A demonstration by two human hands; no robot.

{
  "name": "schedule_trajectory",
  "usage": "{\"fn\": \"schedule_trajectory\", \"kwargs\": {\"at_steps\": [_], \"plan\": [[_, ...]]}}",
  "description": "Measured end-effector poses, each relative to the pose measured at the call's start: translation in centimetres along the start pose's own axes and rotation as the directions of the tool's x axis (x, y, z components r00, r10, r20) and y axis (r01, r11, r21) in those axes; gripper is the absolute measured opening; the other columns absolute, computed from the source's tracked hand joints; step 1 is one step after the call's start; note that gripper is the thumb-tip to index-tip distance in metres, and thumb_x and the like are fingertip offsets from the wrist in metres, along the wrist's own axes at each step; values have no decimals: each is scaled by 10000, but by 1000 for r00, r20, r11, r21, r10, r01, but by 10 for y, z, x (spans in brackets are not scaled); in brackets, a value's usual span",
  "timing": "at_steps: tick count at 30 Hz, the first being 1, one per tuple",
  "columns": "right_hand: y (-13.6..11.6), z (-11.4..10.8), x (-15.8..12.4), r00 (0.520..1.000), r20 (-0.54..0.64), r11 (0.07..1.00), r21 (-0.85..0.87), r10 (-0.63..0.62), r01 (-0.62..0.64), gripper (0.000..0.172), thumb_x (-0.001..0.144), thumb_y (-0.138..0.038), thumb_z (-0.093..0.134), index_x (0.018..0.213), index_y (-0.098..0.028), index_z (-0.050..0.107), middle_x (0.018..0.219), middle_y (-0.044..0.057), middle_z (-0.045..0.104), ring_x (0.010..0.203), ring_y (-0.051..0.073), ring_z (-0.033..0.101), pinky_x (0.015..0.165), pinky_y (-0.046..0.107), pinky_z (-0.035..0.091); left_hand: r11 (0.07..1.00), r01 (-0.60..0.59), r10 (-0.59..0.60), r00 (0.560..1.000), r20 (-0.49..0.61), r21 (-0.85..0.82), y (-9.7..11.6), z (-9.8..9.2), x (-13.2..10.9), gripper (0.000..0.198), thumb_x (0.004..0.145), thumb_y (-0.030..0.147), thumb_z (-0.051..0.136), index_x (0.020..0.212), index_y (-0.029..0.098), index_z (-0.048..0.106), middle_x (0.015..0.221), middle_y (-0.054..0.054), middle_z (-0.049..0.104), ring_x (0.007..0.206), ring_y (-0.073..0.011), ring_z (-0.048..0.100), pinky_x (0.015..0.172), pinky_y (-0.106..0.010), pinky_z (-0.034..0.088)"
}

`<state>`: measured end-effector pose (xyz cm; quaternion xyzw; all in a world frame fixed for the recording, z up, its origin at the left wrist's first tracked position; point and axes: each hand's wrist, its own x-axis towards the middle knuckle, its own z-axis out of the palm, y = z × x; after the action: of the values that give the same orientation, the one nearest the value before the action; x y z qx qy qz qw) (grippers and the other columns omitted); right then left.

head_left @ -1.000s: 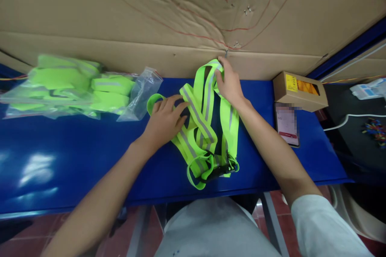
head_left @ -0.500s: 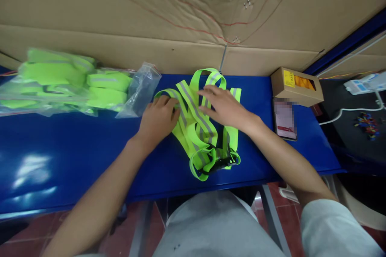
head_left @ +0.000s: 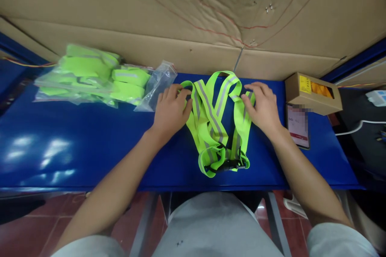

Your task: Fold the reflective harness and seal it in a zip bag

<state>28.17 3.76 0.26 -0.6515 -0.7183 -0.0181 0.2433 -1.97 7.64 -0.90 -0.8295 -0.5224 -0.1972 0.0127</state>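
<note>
A neon-green reflective strap vest (head_left: 217, 122) with grey stripes lies spread on the blue table (head_left: 90, 148), its black buckle end near the front edge. My left hand (head_left: 171, 109) rests on the vest's left strap loop, fingers curled over it. My right hand (head_left: 263, 106) presses on the right strap, fingers bent on the band. Both hands lie flat against the table, one on each side of the vest.
A clear plastic bag of folded green vests (head_left: 93, 78) lies at the left rear. A small cardboard box (head_left: 313, 92) and a phone (head_left: 298, 124) sit at the right. A cardboard wall (head_left: 193, 16) backs the table. A white cable (head_left: 356, 126) runs at far right.
My right hand moved from the vest's top loop across the middle to the right strap. The straps have been spread apart and now lie flatter. My left hand stayed on the left strap.
</note>
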Motion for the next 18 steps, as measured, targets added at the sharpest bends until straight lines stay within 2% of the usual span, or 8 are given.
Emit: {"fn": "schedule_trajectory", "kwargs": {"at_steps": [2, 5, 8, 10, 15, 18], "plan": [[7, 9, -4, 994, 101, 996, -85, 43, -34, 567, 1047, -537, 497, 1457, -161, 609, 1431, 214, 610, 1281, 427, 586, 1056, 615, 512, 1000, 2, -3, 999, -40, -17, 2, -1, 0, 350, 1081, 348, 453, 1247, 143, 683, 1252, -176, 667, 1175, -346, 665, 1004, -488, 541], [13, 24, -10, 975, 222, 993, -115, -12, 38, 658, 1032, -581, 503, 1503, -127, 572, 1451, 234, 581, 1290, 454, 550, 1053, 639, 507, 990, -111, 115, 992, 50, -88, 5, 5, -2, 365, 1085, 352, 441, 1254, 123, 671, 1221, -176, 678, 1166, -348, 662, 1010, -499, 542], [15, 37, -9, 980, 197, 999, -24, -39, 44, 627, 1048, -548, 470, 1506, -131, 562, 1520, 238, 541, 1389, 448, 507, 1139, 661, 453, 958, -237, 264, 950, 166, -162, 6, 18, -4, 359, 1070, 357, 484, 1282, 129, 663, 1321, -197, 661, 1221, -379, 638, 1008, -545, 543], [17, 43, -7, 983, 177, 997, 66, -39, 28, 628, 1061, -537, 437, 1525, -126, 532, 1576, 245, 499, 1478, 427, 461, 1203, 650, 413, 943, -267, 303, 935, 184, -199, 5, 26, -6, 370, 1077, 352, 471, 1321, 133, 645, 1391, -200, 640, 1275, -380, 621, 1026, -553, 544], [20, 50, -3, 978, 193, 978, 204, -79, 39, 725, 1087, -603, 352, 1614, -110, 422, 1712, 230, 355, 1621, 319, 332, 1326, 521, 311, 923, -263, 312, 939, 147, -281, -1, 30, -4, 466, 1127, 338, 325, 1499, 127, 511, 1551, -183, 547, 1449, -315, 544, 1184, -505, 490], [18, 52, -4, 973, 208, 962, 270, -97, 39, 782, 1080, -670, 315, 1642, -132, 388, 1745, 209, 316, 1655, 302, 263, 1351, 536, 241, 895, -240, 284, 957, 65, -376, -2, 30, -2, 473, 1128, 332, 308, 1509, 125, 497, 1576, -194, 500, 1514, -288, 481, 1269, -479, 424]]}}
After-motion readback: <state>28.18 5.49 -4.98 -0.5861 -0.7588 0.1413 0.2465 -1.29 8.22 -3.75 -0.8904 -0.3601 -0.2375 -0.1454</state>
